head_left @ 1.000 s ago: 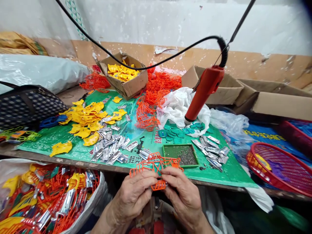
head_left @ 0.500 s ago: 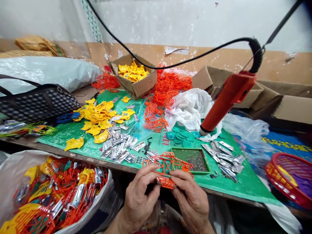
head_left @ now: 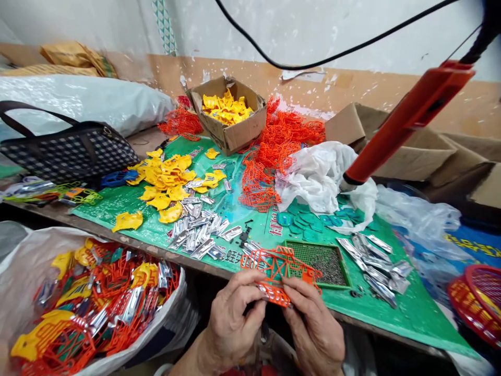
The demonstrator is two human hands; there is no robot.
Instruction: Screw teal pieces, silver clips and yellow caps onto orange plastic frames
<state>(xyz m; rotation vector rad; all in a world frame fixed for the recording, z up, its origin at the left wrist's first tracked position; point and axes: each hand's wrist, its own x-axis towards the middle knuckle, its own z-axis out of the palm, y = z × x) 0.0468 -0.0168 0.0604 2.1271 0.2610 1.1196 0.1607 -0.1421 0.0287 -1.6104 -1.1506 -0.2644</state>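
Both my hands pinch one orange plastic lattice frame (head_left: pixel 279 269) at the front edge of the table. My left hand (head_left: pixel 230 324) grips its lower left side. My right hand (head_left: pixel 313 326) grips its lower right, fingers closed on a small orange grid piece at the bottom of the frame. Just behind the frame lies a green mesh tray (head_left: pixel 309 249) holding small dark bits. Silver foil pieces (head_left: pixel 198 232) lie scattered to the left of it and more silver foil pieces (head_left: pixel 371 261) to the right.
An orange hand tool (head_left: pixel 407 115) hangs on a black cable at upper right. Yellow plastic parts (head_left: pixel 164 183), an orange frame pile (head_left: pixel 274 151), a cardboard box (head_left: pixel 235 136), a white bag (head_left: pixel 317 177), a checked handbag (head_left: pixel 62 151), a bag of mixed parts (head_left: pixel 90 303) and a red basket (head_left: pixel 477 303) surround me.
The view has swung left and down, so the table and hanging tool shift right in the picture. My hands keep hold of the orange frame and have turned it slightly.
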